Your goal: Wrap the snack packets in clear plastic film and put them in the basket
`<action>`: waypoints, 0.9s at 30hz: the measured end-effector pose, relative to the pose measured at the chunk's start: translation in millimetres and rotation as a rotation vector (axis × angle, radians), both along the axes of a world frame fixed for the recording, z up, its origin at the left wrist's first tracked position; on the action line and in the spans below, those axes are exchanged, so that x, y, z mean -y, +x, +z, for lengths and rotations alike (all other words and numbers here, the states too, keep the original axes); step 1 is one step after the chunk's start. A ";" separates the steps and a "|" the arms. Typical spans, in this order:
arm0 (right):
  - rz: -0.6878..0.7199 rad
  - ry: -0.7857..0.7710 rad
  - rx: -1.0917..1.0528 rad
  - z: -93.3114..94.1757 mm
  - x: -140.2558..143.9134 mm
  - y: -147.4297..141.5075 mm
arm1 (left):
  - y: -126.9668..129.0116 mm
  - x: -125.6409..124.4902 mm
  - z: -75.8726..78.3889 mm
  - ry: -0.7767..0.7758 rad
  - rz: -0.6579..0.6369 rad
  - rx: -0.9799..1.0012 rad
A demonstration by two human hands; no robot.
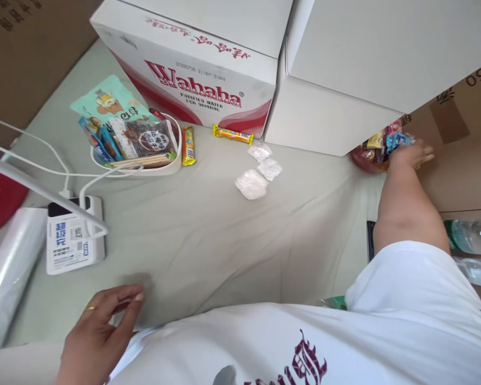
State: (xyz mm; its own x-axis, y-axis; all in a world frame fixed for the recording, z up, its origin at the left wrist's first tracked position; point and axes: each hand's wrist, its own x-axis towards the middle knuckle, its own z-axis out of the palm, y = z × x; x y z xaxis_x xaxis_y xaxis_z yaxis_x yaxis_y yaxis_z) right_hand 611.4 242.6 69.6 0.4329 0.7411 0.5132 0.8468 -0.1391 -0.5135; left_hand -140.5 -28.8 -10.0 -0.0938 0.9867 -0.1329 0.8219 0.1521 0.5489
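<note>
Your left hand (98, 334) rested open and empty by your shirt while your right hand (409, 155) reached, fingers spread, onto snack packets (380, 141) heaped in a red bowl (363, 160), which could topple.

Right hand (409, 155) is reaching far out to the right edge of the green cloth, fingers extended flat, resting on top of a red bowl of snack packets (374, 152). Bowl is sitting just under the corner of the plain white carton, hard against the brown cardboard box; only its left rim and part of the heap are showing. Packets are standing piled, mixed yellow, blue, pink and red wrappers, poking up past the rim. Whether the fingers are pinching a packet is not readable. Left hand (98, 337) is hovering near the body, gold ring on, fingers loosely curled, holding nothing.
</note>
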 end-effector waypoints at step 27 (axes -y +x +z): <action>0.616 -0.686 0.523 -99.3 10.6 -303.4 | 55.0 -203.1 22.1 0.400 -0.015 -0.167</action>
